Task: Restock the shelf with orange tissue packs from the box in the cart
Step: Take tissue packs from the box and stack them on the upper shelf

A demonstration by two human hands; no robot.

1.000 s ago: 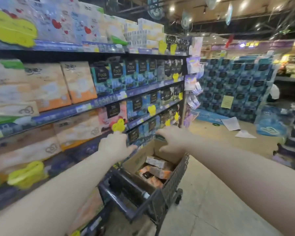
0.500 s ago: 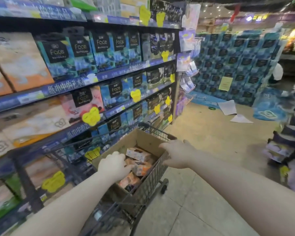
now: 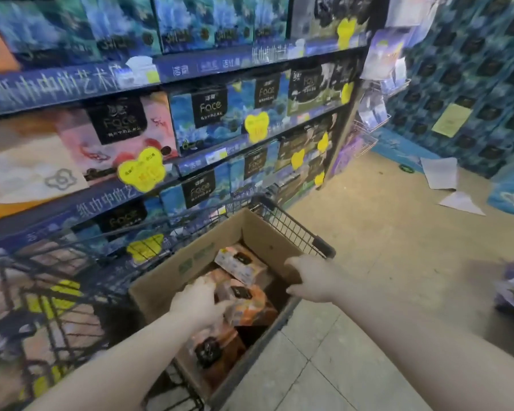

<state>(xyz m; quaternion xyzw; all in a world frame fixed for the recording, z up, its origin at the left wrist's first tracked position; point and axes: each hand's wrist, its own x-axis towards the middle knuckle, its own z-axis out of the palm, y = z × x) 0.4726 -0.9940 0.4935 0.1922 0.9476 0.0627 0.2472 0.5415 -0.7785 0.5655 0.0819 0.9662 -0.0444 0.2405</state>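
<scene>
A person's left hand [image 3: 201, 304] reaches down into the box [image 3: 190, 262], its fingers laid over the left end of an orange pack [image 3: 251, 305]. The blur hides whether they have closed on it. The right hand [image 3: 313, 280] rests at the box's right wall, where it meets the rim of the cart [image 3: 291, 229]. Its fingers are loosely spread, the thumb held apart below them, and it grips nothing.

The pack under the left hand lies tilted in the middle of the box. A second pack [image 3: 239, 264] lies just beyond it toward the far wall, and a third [image 3: 212, 348] sits nearer the camera, partly under the left forearm. All three bear dark labels. The open cardboard box fills the basket of the dark wire cart, which stands close alongside the shelf [image 3: 190, 66].

The shelf's blue-edged tiers rise to the left, stocked mostly with blue packs [image 3: 208, 120]. Orange and pink ones stand at the far left, and yellow tags [image 3: 141, 170] hang from the edges. Beyond the cart, loose papers [image 3: 441, 175] lie on the floor [image 3: 383, 232] before a stacked wall of blue cartons [image 3: 472, 84].
</scene>
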